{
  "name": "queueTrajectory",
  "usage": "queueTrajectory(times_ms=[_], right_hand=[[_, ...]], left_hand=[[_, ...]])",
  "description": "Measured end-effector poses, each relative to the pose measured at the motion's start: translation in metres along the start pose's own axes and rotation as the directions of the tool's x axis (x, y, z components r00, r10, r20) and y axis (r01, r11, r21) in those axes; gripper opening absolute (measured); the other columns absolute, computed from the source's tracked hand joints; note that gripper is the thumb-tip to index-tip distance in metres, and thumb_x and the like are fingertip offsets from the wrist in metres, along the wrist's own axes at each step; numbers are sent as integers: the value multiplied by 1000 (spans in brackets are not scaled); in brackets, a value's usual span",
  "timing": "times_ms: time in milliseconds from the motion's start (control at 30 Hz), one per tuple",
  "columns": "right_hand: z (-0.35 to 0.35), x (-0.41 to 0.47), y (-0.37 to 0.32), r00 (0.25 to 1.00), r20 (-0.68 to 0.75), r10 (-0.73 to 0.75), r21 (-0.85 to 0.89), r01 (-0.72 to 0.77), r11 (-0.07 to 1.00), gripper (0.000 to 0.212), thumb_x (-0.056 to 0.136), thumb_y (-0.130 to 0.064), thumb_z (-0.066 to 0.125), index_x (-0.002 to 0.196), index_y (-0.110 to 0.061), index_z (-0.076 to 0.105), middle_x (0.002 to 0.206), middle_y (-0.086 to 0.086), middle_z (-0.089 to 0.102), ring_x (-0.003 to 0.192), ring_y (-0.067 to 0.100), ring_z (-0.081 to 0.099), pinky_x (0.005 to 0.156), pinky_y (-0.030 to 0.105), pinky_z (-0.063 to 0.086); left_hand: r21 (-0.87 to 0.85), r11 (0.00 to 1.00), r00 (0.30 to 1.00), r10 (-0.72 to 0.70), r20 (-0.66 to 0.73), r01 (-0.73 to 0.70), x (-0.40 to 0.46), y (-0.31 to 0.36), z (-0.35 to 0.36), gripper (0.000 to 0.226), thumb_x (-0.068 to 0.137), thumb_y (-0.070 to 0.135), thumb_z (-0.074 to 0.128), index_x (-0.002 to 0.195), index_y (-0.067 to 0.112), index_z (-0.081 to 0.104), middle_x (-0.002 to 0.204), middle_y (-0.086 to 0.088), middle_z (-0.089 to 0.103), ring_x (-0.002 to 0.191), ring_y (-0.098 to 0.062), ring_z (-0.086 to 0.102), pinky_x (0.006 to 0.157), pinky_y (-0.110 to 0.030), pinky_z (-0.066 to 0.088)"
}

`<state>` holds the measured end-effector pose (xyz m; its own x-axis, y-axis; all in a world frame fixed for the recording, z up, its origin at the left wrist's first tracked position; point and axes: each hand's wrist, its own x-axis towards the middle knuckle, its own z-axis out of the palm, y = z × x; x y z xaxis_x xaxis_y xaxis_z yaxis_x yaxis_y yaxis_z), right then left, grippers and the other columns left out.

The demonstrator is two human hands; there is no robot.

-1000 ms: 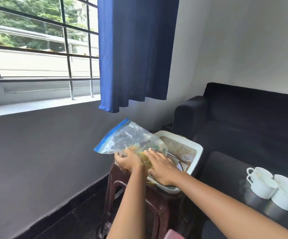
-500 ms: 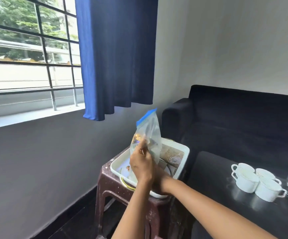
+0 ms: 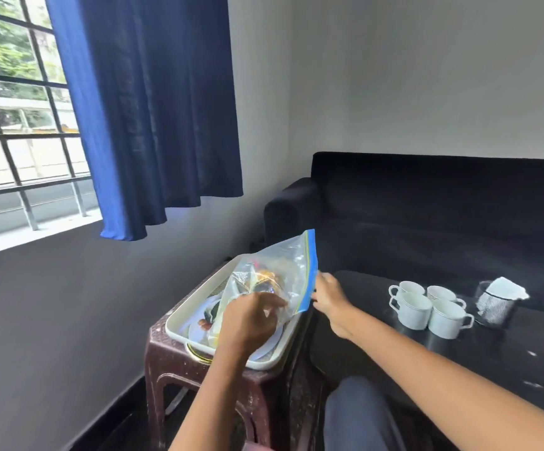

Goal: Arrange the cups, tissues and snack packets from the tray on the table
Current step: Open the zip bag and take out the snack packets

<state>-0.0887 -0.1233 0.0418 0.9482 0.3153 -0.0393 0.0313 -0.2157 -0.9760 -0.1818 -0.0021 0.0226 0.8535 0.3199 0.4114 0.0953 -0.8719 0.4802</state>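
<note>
We've got the snack bag (image 3: 277, 281) lifted just above the tray (image 3: 179, 323), both hands on it. Left hand (image 3: 251, 320) is clenched on the bag's lower corner, fingers pinching plastic; right hand (image 3: 329, 296) grips the blue zip edge w/ fingertips, though the pinch itself is partly hidden behind the strip. Snack packets sit bunched inside the bag, b/w our two grips. Below the left grip, the tray rests on a brown stool (image 3: 179, 356), w/ plates still in it.

Off to the right of the right grip, well apart: four white cups (image 3: 426, 307) clustered on the dark tabletop (image 3: 524, 359), and a mesh holder w/ tissues (image 3: 498, 301) just beyond them. So cups & tissues look done; snacks seem the step in hand.

Risks, as we judge them:
- Plastic's slick, a fingertip pinch on the zip could slip & the bag would drop onto the plates.
- If the zip's open, tilting it spills the packets.
- Swinging it right, the bag could clip the cups, since they're packed tight.
- The tray overhangs the stool; a bump could tip it.
</note>
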Motion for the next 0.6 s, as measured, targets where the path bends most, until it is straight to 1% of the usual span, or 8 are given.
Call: queueTrajectory(times_ms=[33, 100, 167, 267, 333, 467, 567, 600], right_hand=[[-2, 1, -4, 998, -39, 46, 75, -43, 996, 31, 97, -35, 30, 88, -18, 55, 104, 12, 63, 98, 25, 61, 93, 38, 48], [-6, 2, -8, 988, -119, 98, 145, -80, 986, 39, 96, -41, 31, 84, -12, 54, 87, 5, 59, 80, 20, 57, 78, 32, 48], [-9, -1, -10, 980, -188, 65, 66, -54, 996, 28, 93, -28, 42, 75, -8, 52, 71, 1, 49, 62, 15, 45, 57, 27, 38], [-9, -9, -5, 972, -231, 46, -1, -48, 999, 19, 82, -1, 45, 82, -1, 63, 73, 4, 58, 60, 13, 49, 49, 22, 37], [-7, -17, 0, 965, -255, 58, 1, -60, 998, 22, 79, 4, 43, 89, 5, 63, 76, 10, 61, 61, 14, 50, 51, 23, 37], [-1, -31, 10, 967, -251, 36, 43, -26, 999, 25, 79, 5, 45, 94, 2, 65, 90, 17, 70, 72, 15, 58, 58, 25, 42], [4, -40, 22, 970, -243, 22, 57, -9, 998, 25, 85, -2, 51, 102, -10, 67, 97, 3, 69, 87, 15, 63, 69, 24, 48], [5, -44, 25, 971, -237, 24, 56, -12, 998, 22, 86, -2, 50, 98, -11, 66, 92, 1, 64, 82, 13, 60, 69, 23, 47]], left_hand=[[13, 1000, 999, 16, 49, -17, 1, 1, -1, 28, 84, 20, 58, 100, 37, 74, 104, 22, 72, 97, 0, 66, 76, -12, 44], [51, 998, 988, 34, 151, -42, 1, 5, -3, 31, 80, 18, 59, 98, 38, 74, 104, 21, 72, 99, -1, 66, 86, -18, 50], [83, 996, 965, 11, 262, -34, 2, 11, -7, 30, 74, 24, 59, 96, 38, 74, 103, 20, 72, 100, -3, 66, 91, -24, 50], [-69, 994, 924, -49, 379, 81, 8, 23, -19, 36, 65, 40, 50, 83, 23, 77, 90, 4, 75, 91, -19, 68, 85, -36, 54], [-195, 971, 947, -69, 315, 136, 14, 29, -26, 37, 66, 40, 48, 77, 18, 76, 84, -3, 75, 85, -25, 68, 81, -41, 55], [-185, 976, 993, -101, 61, 111, 19, 45, -28, 18, 86, 28, 55, 87, 27, 73, 95, 6, 74, 91, -17, 66, 79, -32, 53], [-251, 960, 992, -113, 50, 122, 19, 62, -13, 20, 90, 34, 54, 100, 27, 70, 103, 7, 72, 94, -14, 67, 79, -29, 51], [-240, 963, 991, -110, 78, 126, 19, 67, -6, 24, 91, 39, 53, 106, 27, 68, 108, 7, 71, 99, -14, 66, 84, -31, 51]])
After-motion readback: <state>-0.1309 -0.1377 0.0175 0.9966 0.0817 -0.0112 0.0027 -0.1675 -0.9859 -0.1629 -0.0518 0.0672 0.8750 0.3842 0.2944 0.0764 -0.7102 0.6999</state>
